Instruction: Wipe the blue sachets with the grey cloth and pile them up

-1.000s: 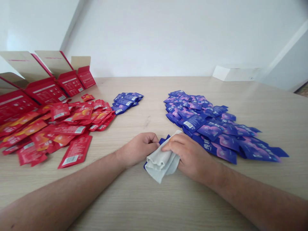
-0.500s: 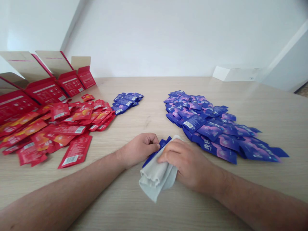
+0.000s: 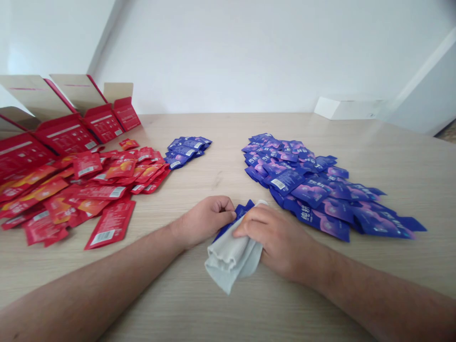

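Observation:
In the middle of the near table, a blue sachet (image 3: 243, 209) lies partly beneath a folded whitish cloth (image 3: 228, 251). My left hand (image 3: 204, 221) is closed, its thumb and fingers pinching the left edge of that sachet. The cloth is bunched in my right hand (image 3: 276, 237), whose fingers press it against the sachet. Much of the sachet is hidden by the cloth and fingers. A large pile of blue-purple sachets (image 3: 309, 190) spreads to the right of my right hand.
Red and orange sachets (image 3: 107, 190) are heaped on the left. Behind them stand several open red boxes (image 3: 69, 133) with raised flaps. A smaller stack of blue sachets (image 3: 185, 151) lies beside the red heap. At the back right is a white box (image 3: 347, 108) near the wall.
Both hands stay almost in place. The cloth's lower corner has lifted slightly, and the cloth has moved a little along the sachet. The piles look unchanged.

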